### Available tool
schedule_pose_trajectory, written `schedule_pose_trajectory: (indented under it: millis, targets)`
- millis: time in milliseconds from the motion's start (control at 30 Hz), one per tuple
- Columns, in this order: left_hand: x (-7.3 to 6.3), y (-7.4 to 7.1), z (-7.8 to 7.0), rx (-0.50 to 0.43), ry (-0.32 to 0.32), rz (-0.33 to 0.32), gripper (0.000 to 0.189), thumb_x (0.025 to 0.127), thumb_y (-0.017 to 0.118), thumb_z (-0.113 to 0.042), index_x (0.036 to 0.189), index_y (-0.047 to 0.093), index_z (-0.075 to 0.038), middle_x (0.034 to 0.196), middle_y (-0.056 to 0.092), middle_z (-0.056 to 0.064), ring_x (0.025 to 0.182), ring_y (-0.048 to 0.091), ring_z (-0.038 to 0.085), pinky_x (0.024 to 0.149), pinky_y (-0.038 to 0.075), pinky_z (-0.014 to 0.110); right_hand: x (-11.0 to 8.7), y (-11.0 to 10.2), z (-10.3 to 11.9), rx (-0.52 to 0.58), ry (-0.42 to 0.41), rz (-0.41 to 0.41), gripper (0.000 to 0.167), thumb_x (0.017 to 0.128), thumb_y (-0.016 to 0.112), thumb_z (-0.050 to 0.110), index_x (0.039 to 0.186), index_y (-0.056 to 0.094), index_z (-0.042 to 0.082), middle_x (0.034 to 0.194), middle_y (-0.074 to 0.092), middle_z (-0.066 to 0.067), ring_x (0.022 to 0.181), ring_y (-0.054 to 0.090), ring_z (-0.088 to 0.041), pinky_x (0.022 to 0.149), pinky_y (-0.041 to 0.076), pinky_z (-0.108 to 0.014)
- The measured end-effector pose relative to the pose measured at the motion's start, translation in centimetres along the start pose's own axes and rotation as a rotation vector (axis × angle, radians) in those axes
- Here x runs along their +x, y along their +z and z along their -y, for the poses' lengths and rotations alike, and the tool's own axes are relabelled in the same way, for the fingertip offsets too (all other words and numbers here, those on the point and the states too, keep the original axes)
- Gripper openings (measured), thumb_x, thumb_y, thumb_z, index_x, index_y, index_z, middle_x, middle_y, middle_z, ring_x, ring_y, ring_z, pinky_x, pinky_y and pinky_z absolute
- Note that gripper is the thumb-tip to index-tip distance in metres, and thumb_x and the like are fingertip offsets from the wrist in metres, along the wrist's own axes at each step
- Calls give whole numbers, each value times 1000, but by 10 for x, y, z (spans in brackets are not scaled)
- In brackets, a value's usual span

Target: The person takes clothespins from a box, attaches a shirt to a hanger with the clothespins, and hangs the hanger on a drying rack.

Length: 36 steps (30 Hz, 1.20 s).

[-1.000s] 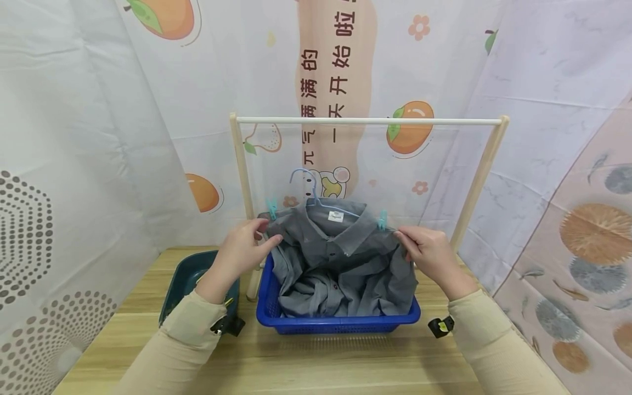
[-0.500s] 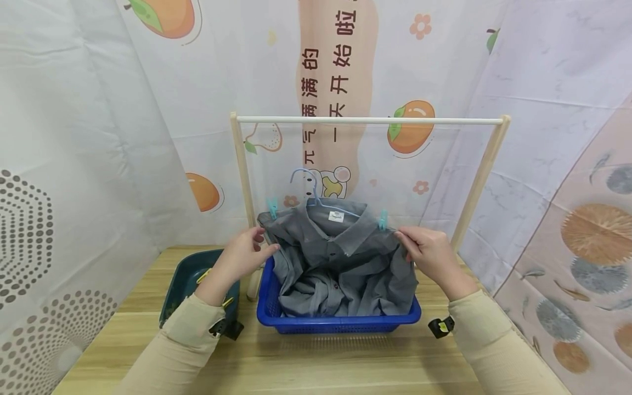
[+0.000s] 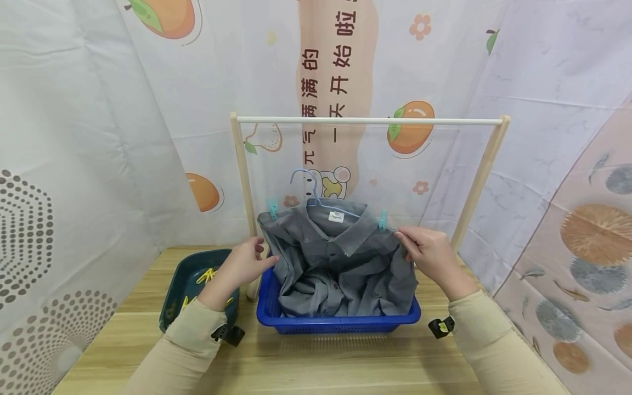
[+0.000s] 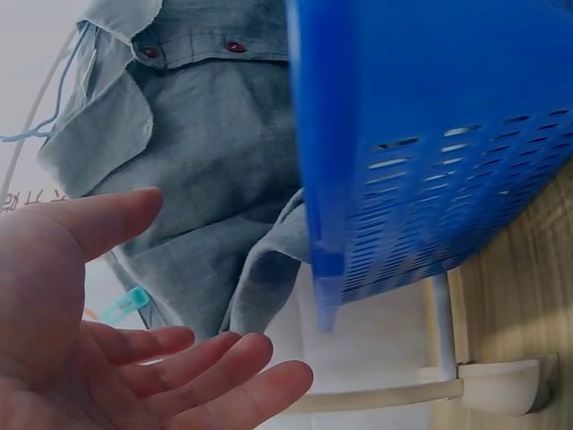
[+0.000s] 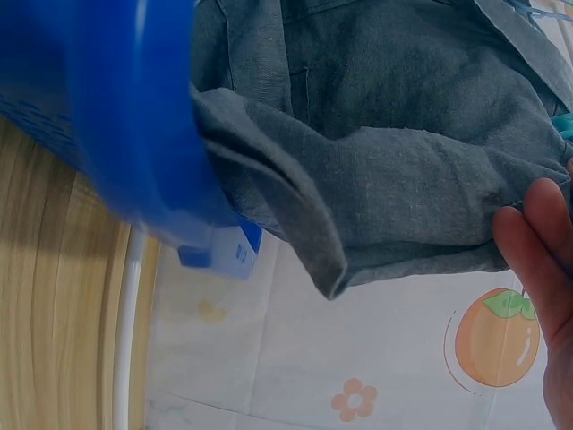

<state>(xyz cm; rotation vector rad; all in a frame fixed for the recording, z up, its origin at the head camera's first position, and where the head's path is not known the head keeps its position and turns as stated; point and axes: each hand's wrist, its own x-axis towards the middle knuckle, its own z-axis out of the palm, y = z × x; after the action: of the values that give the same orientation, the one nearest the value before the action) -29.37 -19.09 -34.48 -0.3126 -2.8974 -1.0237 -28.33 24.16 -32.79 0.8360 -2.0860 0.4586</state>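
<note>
A grey button-up shirt (image 3: pixel 340 263) hangs on a blue hanger (image 3: pixel 316 189), its lower part bunched in a blue basket (image 3: pixel 340 325). Two turquoise clothespins clip it, one on the left shoulder (image 3: pixel 272 209) and another on the right shoulder (image 3: pixel 383 220). My right hand (image 3: pixel 429 251) pinches the cloth just outside the right clothespin. Beside the left shoulder is my left hand (image 3: pixel 244 264), fingers loosely extended and holding nothing. The left wrist view shows that hand (image 4: pixel 116 340) apart from the shirt, palm visible. Most of the hanger's body is hidden inside the shirt.
Behind the basket stands a rack with a white bar (image 3: pixel 365 120) and wooden posts. A dark green tray (image 3: pixel 170 296) with several yellow clothespins (image 3: pixel 206 275) lies left, partly under my left arm. Printed curtains surround the wooden table (image 3: pixel 296 365).
My left hand has let go of the shirt's left shoulder and moved down and slightly left, uncovering more of the yellow clothespins. My right hand keeps its pinch in the same place.
</note>
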Motion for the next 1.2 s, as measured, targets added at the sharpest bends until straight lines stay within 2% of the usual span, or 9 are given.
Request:
schedule_pose_trajectory:
  millis: [233,567,867,1200]
  targets:
    - [-2,4,5,4,-32,44,77,94,71,-41,148,43,6,133,61,27,115,64,39,95,52,55,1,0,1,0,-3,-3,11,89,75,0,96,75,9,69,66,2,49,56,-2,49,53,-30]
    - [-5,12,11,29,-40,65,75,92,74,-40,143,49,9,124,66,24,109,66,36,92,54,53,1,-1,1,-2,-7,-5,5,94,72,6,98,76,8,69,66,2,49,56,-2,49,52,-31]
    - [-8,15,16,32,-45,69,73,91,75,-38,140,51,10,117,69,20,104,68,34,89,55,52,1,-1,1,1,-8,-8,8,91,74,3,97,76,8,70,66,2,49,57,-2,49,53,-31]
    - [-11,17,23,24,-23,96,67,92,76,-35,136,56,12,116,70,23,105,68,37,87,56,54,1,-1,3,11,-17,-28,7,97,69,11,97,76,8,68,66,4,48,57,-4,49,52,-33]
